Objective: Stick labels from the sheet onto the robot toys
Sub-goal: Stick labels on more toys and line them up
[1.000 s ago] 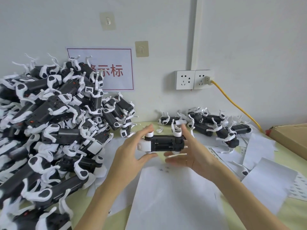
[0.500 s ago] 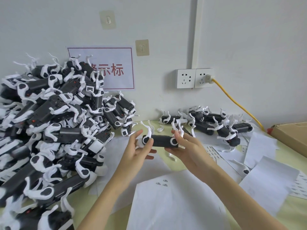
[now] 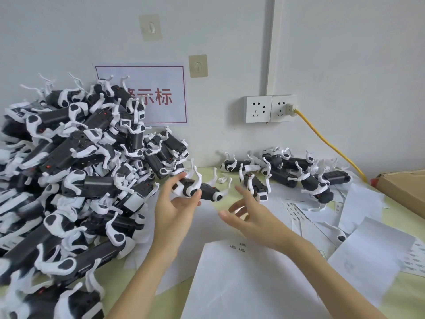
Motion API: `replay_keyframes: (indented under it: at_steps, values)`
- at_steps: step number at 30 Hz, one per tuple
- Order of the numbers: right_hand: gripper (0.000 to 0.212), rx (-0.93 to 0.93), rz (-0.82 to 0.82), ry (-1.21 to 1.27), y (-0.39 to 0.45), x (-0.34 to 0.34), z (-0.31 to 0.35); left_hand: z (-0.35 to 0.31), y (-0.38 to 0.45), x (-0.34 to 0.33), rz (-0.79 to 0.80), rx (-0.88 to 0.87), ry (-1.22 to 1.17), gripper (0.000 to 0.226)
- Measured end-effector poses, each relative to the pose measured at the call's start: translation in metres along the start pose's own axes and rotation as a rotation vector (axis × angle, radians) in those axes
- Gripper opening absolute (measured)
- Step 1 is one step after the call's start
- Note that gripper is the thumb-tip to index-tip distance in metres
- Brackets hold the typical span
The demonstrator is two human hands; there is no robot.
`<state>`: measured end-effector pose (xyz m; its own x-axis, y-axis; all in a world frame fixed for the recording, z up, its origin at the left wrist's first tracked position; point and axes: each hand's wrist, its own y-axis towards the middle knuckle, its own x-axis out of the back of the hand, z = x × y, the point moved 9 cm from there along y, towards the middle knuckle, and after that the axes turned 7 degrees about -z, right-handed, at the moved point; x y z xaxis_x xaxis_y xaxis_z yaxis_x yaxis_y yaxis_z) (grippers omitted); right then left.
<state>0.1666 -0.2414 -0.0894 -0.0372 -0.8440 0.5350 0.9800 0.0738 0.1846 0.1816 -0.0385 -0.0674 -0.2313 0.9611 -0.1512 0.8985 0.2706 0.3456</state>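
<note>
1. Your left hand grips one robot toy by its white head end, thumb on top and fingers under, holding it clear above the counter with the body pointing right.
2. Your right hand is off the toy, just to its right and lower, fingers spread and holding nothing.
3. A label sheet lies flat on the counter below both hands, with a few small labels near its top edge by your right wrist.
4. A big heap of toys rises to the left of your left hand.
5. A smaller row of toys lies along the wall beyond your right hand, with loose sheets to the right.
</note>
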Motion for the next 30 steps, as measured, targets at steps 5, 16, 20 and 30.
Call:
replay_keyframes:
  at_steps: [5, 16, 20, 30]
  values:
    - [0.039, 0.06, 0.344, -0.373, -0.011, 0.006, -0.008, -0.024, 0.002, 0.007, -0.038, -0.197, 0.128, 0.057]
    - [0.043, 0.346, -0.334, -0.253, 0.009, 0.015, 0.02, -0.044, -0.011, -0.006, 0.038, -0.49, 0.274, 0.067]
    - [0.027, 0.074, -0.47, 0.262, 0.008, 0.039, 0.0, -0.039, -0.006, -0.014, 0.174, -0.324, 0.0, 0.067]
    - [0.04, -0.644, 0.15, 1.659, -0.007, -0.012, 0.003, -0.034, -0.038, -0.058, 0.745, -0.135, -0.094, 0.077]
